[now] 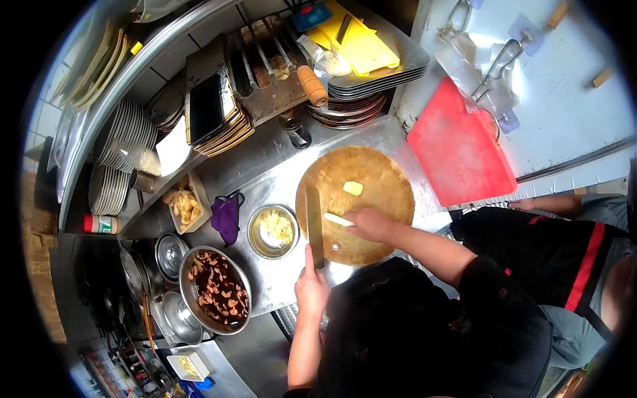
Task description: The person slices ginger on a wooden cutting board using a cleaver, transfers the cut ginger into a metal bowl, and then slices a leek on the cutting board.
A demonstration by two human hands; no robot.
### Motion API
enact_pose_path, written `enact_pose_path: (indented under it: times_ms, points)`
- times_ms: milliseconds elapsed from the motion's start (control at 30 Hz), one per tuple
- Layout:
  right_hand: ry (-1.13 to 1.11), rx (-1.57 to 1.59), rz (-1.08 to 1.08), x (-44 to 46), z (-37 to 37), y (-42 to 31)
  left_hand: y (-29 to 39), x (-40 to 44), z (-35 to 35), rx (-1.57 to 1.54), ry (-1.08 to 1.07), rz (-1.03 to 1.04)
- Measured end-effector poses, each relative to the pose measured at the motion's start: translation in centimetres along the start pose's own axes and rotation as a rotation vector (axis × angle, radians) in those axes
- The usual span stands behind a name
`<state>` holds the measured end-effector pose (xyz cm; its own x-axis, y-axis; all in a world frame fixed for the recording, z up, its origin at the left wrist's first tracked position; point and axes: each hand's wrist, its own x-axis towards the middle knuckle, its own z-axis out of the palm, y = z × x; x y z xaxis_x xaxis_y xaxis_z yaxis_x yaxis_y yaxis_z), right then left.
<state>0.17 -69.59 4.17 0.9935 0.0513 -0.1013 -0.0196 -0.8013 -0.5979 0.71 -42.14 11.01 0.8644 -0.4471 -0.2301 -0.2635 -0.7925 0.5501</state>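
My left hand (pixel 312 290) grips the handle of a cleaver (pixel 314 229), forefinger stretched along it. The long blade lies over the left edge of a round wooden chopping block (pixel 358 249). On the block, my right hand (pixel 368 223) is closed on a pale peeled piece of ginger (pixel 339 219), whose end sticks out toward the blade without touching it. Farther back on the wood rests a yellow peeled chunk (pixel 353 188). Left of the block, a metal bowl (pixel 255 247) holds pale yellow cut pieces (pixel 276 227).
A large bowl (pixel 245 312) of brown pieces in dark liquid stands at left, near a tray of knobbly ginger (pixel 183 207) and a purple cloth (pixel 227 219). A red cutting board (pixel 458 149) leans at right. Another person (pixel 564 252) stands at right. Plates (pixel 126 139) fill the shelf.
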Motion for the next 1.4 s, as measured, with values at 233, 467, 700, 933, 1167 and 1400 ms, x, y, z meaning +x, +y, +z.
enact_pose_path:
  times_ms: [233, 467, 700, 933, 1167, 1400]
  points:
    - [0.584, -0.347, -0.008, 2.2, -2.4, 0.7, 0.1, 0.1, -0.1, 0.009, 0.013, -0.003]
    - [0.364, -0.36, 0.004, 4.2, -3.5, 6.8, 0.3, 0.1, -0.3, -0.011, -0.015, -0.03]
    - [0.142, -0.257, -0.12, 1.6, -2.2, 1.0, 0.5, 0.1, -0.6, -0.013, -0.045, -0.064]
    - [0.019, -0.214, -0.187, 0.4, 2.1, 0.7, 0.1, 0.2, -0.5, -0.027, -0.045, -0.069]
    - [0.183, -0.283, -0.67, 0.3, -1.7, 2.6, -0.3, 0.2, 0.0, -0.015, -0.02, -0.052]
    - [0.062, -0.137, -0.162, -0.9, -3.0, 0.5, -0.7, 0.1, 0.4, -0.017, -0.024, 0.003]
